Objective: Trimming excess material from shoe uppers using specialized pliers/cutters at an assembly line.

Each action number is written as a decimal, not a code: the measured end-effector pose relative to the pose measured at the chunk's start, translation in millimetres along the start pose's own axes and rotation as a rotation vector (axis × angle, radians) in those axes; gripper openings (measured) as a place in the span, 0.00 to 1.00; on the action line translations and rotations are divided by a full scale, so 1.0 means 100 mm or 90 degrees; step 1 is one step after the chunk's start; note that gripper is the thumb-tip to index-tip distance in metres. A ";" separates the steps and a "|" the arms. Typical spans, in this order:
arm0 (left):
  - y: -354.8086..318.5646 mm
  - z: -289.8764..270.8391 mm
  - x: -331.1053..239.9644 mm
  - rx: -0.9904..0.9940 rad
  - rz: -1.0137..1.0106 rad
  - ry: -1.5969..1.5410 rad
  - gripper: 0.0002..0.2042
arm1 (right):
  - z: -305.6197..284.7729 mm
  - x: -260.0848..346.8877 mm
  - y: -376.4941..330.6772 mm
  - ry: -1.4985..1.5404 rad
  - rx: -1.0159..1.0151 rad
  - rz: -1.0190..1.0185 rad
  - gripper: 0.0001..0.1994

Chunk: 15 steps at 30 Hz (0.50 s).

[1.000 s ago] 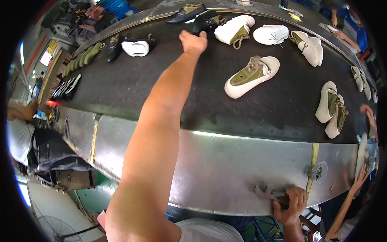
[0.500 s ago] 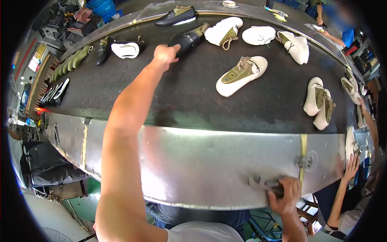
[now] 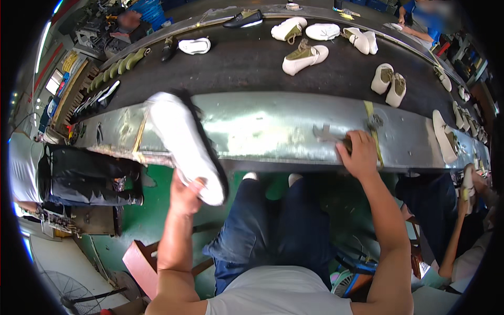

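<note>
My left hand [image 3: 186, 195] grips a black shoe [image 3: 224, 176] by its heel end. Its white sole [image 3: 181, 136] faces up toward me, and the toe points away over the metal edge of the bench. The shoe's upper is mostly hidden behind the sole. On the right, my right hand [image 3: 360, 155] rests at the front of the metal strip, fingers closed round the dark handle of a metal hand tool [image 3: 326, 134] with a pincer-like head. The tool's exact kind does not show clearly.
A dark belt [image 3: 231, 68] runs behind the metal strip [image 3: 252, 123]. It carries a cream shoe [image 3: 306, 60], a pair [image 3: 395, 94] and a black shoe [image 3: 244, 20]. Beside a clear round dish [image 3: 374, 123] runs yellow tape. Co-workers stand right and far right; a person in dark trousers is left.
My left hand has brought the black shoe from the far belt back toward me and turned its sole up. The view has tipped down. My right hand still grips the tool.
</note>
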State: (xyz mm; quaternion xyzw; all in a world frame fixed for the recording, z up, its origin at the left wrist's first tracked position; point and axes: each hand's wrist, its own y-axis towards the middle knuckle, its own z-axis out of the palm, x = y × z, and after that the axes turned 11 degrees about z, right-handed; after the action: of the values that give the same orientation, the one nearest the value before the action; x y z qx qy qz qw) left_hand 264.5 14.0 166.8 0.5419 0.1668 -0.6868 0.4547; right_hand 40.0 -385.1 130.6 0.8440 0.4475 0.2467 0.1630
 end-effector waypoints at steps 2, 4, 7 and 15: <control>-0.59 0.28 0.01 0.053 -0.106 0.077 0.42 | -0.05 0.01 -0.06 -0.027 0.013 0.007 0.21; -1.09 0.32 0.40 0.231 -0.126 0.146 0.49 | -0.11 0.12 -0.15 -0.096 0.012 -0.035 0.26; -1.57 0.58 0.71 0.385 -0.236 0.306 0.51 | -0.31 0.13 -0.34 -0.135 0.068 -0.067 0.30; -1.61 1.34 1.24 0.623 -0.084 0.663 0.44 | -0.59 0.08 -1.61 0.143 0.107 0.152 0.23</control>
State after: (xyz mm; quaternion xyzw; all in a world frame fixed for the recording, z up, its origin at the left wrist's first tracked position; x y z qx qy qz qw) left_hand 55.5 -52.5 61.4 0.9297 0.0673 -0.3613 -0.0218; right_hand -98.6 -287.4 101.7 0.8689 0.3784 0.3190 0.0104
